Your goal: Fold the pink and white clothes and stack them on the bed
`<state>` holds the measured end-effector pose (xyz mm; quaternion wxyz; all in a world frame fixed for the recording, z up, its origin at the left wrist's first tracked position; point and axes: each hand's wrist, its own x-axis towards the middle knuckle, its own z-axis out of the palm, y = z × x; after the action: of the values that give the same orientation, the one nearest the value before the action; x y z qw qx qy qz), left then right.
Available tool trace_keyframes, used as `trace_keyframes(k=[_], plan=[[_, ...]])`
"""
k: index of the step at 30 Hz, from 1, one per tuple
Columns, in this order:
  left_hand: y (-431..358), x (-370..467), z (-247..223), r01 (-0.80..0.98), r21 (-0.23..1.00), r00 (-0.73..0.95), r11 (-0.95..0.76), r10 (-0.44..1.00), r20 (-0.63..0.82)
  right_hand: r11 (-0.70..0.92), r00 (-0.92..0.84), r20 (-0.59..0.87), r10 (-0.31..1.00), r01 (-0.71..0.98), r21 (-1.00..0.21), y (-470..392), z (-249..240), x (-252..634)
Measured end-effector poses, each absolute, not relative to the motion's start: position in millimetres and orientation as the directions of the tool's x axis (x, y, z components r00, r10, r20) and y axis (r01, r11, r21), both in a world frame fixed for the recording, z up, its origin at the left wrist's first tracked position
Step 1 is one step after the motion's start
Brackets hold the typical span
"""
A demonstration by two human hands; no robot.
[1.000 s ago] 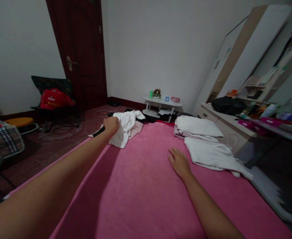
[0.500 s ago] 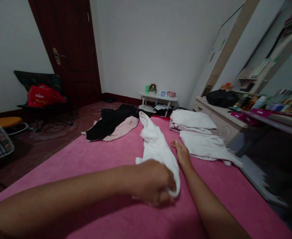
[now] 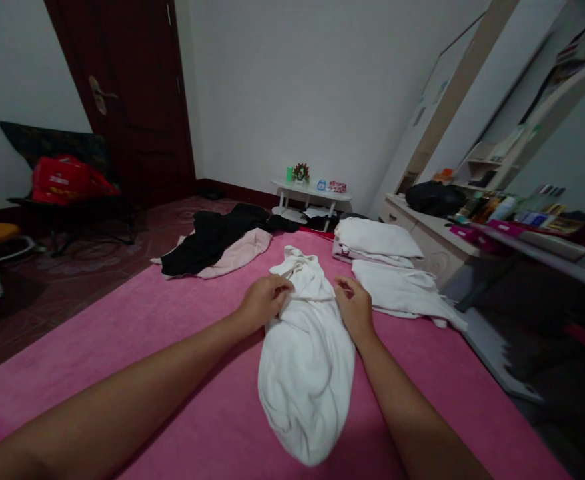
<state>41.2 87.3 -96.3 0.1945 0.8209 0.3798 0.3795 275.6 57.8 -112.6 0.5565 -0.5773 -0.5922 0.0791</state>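
A white garment (image 3: 307,373) lies bunched on the pink bed cover (image 3: 212,373), its rounded, creased end towards me. My left hand (image 3: 266,301) is closed on its left edge near the far end, thumb and fingers pinching the cloth. Across from it, my right hand (image 3: 355,308) has its fingers drawn together at the right edge. The fingertips meet the cloth there, though what lies between them is partly hidden. What kind of garment it is does not show clearly.
Folded white clothes (image 3: 380,239) form a stack at the far right, with another folded white garment (image 3: 402,290) nearer. Black clothing (image 3: 217,237) lies over a pink garment (image 3: 242,255) at the far left. A dressing table (image 3: 430,243) borders the bed's right side.
My left hand has moved from the garment's near end to its far left edge. The right hand now meets the right edge. The cloth's far end is drawn in and its near end spreads wider.
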Motion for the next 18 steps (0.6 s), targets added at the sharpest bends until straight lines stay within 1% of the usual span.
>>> trace_keyframes(k=[2, 4, 5, 7, 8, 10, 11, 13, 15, 18], plan=[[104.2, 32.0, -111.9, 0.473, 0.67, 0.331, -0.572, 0.821, 0.466, 0.326, 0.254, 0.547, 0.798, 0.581, -0.745, 53.1, -103.0, 262.9], [114.6, 26.4, -120.4, 0.451, 0.728, 0.276, -0.516, 0.857, 0.436, 0.298, 0.168, 0.475, 0.864, 0.589, -0.751, 47.3, -94.2, 246.8], [117.6, 25.2, -122.5, 0.438, 0.752, 0.26, -0.493, 0.87, 0.419, 0.274, 0.117, 0.43, 0.895, 0.619, -0.737, 44.2, -90.7, 238.5], [120.3, 25.2, -124.9, 0.417, 0.778, 0.254, -0.47, 0.882, 0.397, 0.225, 0.038, 0.36, 0.932, 0.718, -0.659, 38.5, -85.7, 224.2], [120.6, 25.9, -125.7, 0.408, 0.782, 0.254, -0.471, 0.882, 0.398, 0.204, 0.025, 0.343, 0.939, 0.763, -0.614, 36.3, -84.5, 219.3], [120.4, 27.7, -127.8, 0.395, 0.784, 0.256, -0.478, 0.877, 0.405, 0.164, 0.043, 0.34, 0.939, 0.815, -0.556, 34.2, -84.7, 215.6], [120.3, 28.5, -129.0, 0.389, 0.787, 0.255, -0.479, 0.877, 0.408, 0.144, 0.061, 0.339, 0.939, 0.824, -0.548, 34.3, -86.0, 216.6], [121.1, 29.5, -131.5, 0.377, 0.794, 0.252, -0.477, 0.878, 0.408, 0.099, 0.095, 0.299, 0.95, 0.814, -0.573, 36.8, -90.7, 222.6], [122.8, 29.8, -133.7, 0.372, 0.801, 0.25, -0.47, 0.881, 0.401, 0.067, 0.108, 0.238, 0.965, 0.776, -0.627, 41.0, -97.1, 229.9], [125.3, 29.8, -136.0, 0.374, 0.809, 0.252, -0.454, 0.889, 0.383, 0.082, 0.107, 0.22, 0.97, 0.705, -0.705, 46.7, -106.2, 235.9]])
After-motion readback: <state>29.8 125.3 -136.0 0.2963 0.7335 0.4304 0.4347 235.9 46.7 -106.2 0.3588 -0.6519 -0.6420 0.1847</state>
